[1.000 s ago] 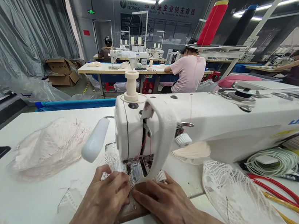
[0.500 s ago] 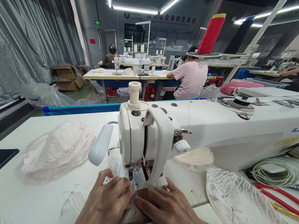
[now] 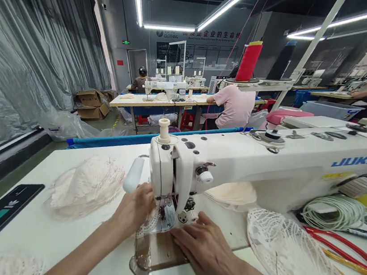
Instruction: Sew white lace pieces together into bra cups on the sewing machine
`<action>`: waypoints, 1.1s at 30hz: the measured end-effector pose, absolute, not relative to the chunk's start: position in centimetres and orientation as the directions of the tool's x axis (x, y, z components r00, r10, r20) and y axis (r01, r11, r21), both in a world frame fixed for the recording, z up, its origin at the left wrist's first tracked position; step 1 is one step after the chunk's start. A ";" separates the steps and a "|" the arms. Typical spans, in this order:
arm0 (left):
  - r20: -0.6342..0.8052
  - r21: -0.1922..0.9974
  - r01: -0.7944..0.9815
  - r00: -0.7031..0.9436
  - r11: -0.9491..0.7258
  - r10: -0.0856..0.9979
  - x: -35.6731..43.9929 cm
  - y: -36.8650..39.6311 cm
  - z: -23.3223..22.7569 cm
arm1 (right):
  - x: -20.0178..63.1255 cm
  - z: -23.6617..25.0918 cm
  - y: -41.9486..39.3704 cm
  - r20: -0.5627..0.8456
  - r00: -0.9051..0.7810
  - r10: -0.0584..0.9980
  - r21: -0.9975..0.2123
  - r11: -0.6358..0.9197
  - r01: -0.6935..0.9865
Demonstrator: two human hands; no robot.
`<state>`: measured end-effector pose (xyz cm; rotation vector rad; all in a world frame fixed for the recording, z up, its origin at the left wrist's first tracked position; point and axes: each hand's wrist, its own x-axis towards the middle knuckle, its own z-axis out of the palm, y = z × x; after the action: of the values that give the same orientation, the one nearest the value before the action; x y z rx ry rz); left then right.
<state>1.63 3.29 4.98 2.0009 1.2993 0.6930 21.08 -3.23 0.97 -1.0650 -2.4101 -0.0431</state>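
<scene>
A white JUKI sewing machine (image 3: 268,162) stands on a white table (image 3: 62,243). My left hand (image 3: 135,209) reaches in at the left of the needle area (image 3: 162,212), its fingers closed on a strip of white lace (image 3: 148,227) that lies under the presser foot. My right hand (image 3: 205,249) rests flat, fingers spread, on the brown plate (image 3: 161,253) in front of the needle, holding nothing. The fingertips of my left hand are hidden behind the machine head.
A pile of white lace pieces (image 3: 85,186) lies at the left, more lace (image 3: 286,250) at the right front. A dark phone (image 3: 7,210) sits at the table's left edge. Coiled cords (image 3: 335,212) lie under the machine arm. Other people sit at tables behind.
My left hand has moved forward from in front of the needle to its left side, drawing the lace back. The camera has pulled back and tilted up. My right hand stays on the plate.
</scene>
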 end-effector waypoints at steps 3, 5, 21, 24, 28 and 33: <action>0.020 0.683 0.680 0.344 -0.264 0.939 1.5 3.1 5.6 | 21.1 1.1 -3.2 0.426 -0.523 0.738 -0.213 0.644 0.735; -0.025 0.651 0.724 0.321 -0.228 0.947 1.0 1.6 5.8 | 21.1 1.6 -3.5 0.404 -0.489 0.773 -0.317 0.620 0.718; -0.364 0.849 0.509 0.375 0.138 0.853 2.0 -9.1 8.7 | 21.2 4.7 -5.5 -0.127 -0.750 0.650 -0.990 -0.124 0.060; -0.386 0.895 0.383 0.410 0.228 0.826 2.1 -9.6 8.9 | 21.6 4.9 -5.5 -0.081 -0.796 0.600 -0.997 -0.058 0.058; -0.449 0.892 0.182 0.466 0.414 0.762 1.2 -10.8 10.0 | 22.1 4.7 -5.3 -0.064 -0.873 0.484 -0.996 -0.081 0.028; -0.521 0.853 0.225 0.422 0.471 0.743 0.5 -11.4 11.1 | 22.0 4.9 -5.3 -0.026 -0.905 0.424 -0.995 -0.101 -0.019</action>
<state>0.46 -11.36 11.14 1.0707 1.1263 0.4169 22.03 -5.26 4.86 -0.4449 -1.8728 2.0813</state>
